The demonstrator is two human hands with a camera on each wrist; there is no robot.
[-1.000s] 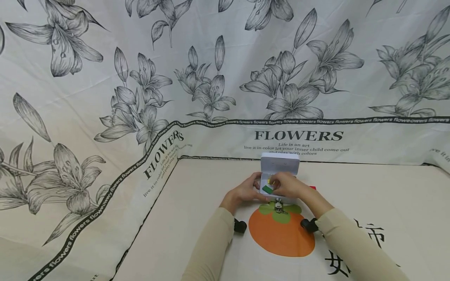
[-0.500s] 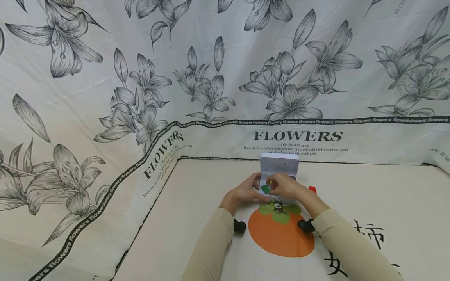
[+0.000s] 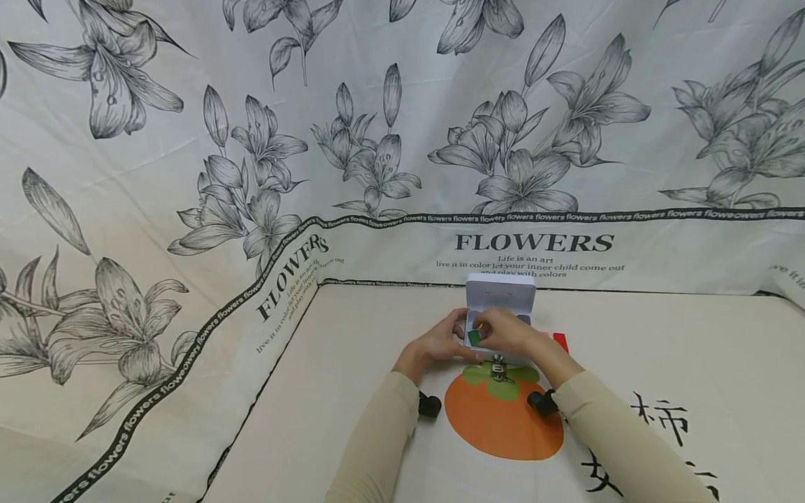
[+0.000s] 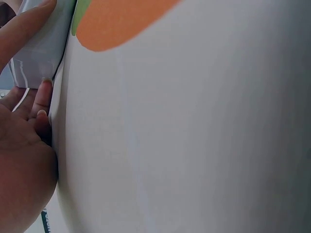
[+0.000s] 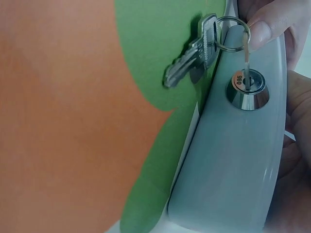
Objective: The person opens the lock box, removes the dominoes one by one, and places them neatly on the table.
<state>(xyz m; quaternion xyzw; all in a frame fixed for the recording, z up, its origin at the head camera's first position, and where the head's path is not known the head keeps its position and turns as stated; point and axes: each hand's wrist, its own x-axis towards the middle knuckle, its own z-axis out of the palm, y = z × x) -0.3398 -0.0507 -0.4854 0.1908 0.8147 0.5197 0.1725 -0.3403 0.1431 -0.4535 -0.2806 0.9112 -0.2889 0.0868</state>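
flat orange oval print [image 3: 499,423] lay before the smooth white box [image 5: 223,160], toothed metal keys [image 5: 207,44] hung at its front, left hand [image 3: 440,340] gripped its left side, right hand [image 3: 508,330] pinched a green piece [image 3: 474,338] inside, flowered cloth [image 3: 390,42] hung behind

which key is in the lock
The edge-on key, its end in the round silver lock; the rest of the bunch dangles from the ring over the green print.
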